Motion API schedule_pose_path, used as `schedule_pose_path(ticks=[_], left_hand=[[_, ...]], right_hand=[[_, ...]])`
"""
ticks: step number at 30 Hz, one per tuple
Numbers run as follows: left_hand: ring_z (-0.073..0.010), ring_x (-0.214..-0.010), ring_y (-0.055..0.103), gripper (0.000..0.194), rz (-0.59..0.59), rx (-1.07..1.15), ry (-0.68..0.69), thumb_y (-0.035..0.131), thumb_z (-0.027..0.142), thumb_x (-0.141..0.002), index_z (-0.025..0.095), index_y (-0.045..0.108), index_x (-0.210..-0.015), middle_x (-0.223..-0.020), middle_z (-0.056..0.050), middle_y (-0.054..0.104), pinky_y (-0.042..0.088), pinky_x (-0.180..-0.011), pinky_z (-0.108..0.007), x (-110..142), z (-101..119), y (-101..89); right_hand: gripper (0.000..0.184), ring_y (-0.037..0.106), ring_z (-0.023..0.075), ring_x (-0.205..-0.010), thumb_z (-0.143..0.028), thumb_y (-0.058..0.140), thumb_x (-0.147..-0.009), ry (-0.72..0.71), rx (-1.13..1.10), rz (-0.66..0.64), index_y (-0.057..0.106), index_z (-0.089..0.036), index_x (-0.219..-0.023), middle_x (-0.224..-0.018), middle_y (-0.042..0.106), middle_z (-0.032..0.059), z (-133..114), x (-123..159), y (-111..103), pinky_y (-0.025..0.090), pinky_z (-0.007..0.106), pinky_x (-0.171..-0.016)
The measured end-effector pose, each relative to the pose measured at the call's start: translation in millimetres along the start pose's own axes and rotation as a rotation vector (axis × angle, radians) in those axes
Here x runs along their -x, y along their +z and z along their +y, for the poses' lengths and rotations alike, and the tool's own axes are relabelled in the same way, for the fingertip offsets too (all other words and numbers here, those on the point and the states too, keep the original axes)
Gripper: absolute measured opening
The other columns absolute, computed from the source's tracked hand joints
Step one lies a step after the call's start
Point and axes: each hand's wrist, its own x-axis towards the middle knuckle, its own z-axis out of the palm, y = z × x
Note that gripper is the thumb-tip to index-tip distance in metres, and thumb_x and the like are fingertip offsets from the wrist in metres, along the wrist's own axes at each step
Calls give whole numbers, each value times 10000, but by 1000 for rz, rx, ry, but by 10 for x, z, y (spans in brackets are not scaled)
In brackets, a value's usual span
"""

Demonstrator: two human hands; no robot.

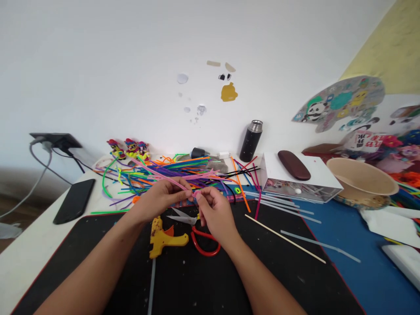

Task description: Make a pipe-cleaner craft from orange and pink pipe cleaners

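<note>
The left hand's [172, 194] fingers [186, 195] pinch a pink pipe cleaner [196, 193] above the black mat [183, 284]; the right hand's [215, 210] fingers close on its rounded end, just beside the left fingertips. Below lie open scissors [187, 219] with red handles, partly under the right hand, and a yellow glue gun [160, 239]. A pile of colored pipe cleaners [183, 168] spreads behind the hands. Farther out, a black phone [75, 201] rests at left on the desk [36, 262], and a black thermos [251, 142] stands near the wall.
</note>
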Motion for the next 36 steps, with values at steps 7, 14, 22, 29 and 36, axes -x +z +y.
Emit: schedule_pose_path(ticks=[7,14,22,29,36], left_hand=[[-149,-671,570,359,11,-115,37,770,524,-874,168,727,-879,-758,-8,677,444,-610,-251,-9,-36,-9],[-156,-672,551,355,-8,-185,42,737,521,-897,172,723,-832,-745,-7,662,440,-625,-259,-8,-64,-31],[-166,-695,550,381,-6,-242,53,713,546,-901,171,740,-839,-762,-14,662,444,-641,-260,-13,-66,-47],[-199,-733,601,338,58,-289,83,711,516,-883,185,769,-861,-795,-37,711,485,-674,-284,18,2,8],[-163,-666,534,315,18,-311,106,668,480,-898,186,701,-788,-706,3,627,433,-621,-252,6,5,29]], right_hand=[[277,435,82,-359,-478,662,-951,-13,0,26,602,-212,-903,-533,513,-91,-48,6,1,332,189,-353],[255,412,77,-341,-457,665,-939,-15,49,53,610,-213,-885,-559,522,-87,-49,13,5,312,205,-351],[239,382,90,-373,-424,630,-959,-64,185,44,623,-212,-847,-512,447,-95,-36,30,0,260,224,-401],[209,388,117,-438,-384,615,-970,-86,273,27,612,-231,-828,-523,439,-78,-7,26,-13,264,239,-450],[143,412,129,-490,-331,635,-955,-81,368,-13,639,-238,-848,-560,477,-65,18,29,-16,254,241,-479]])
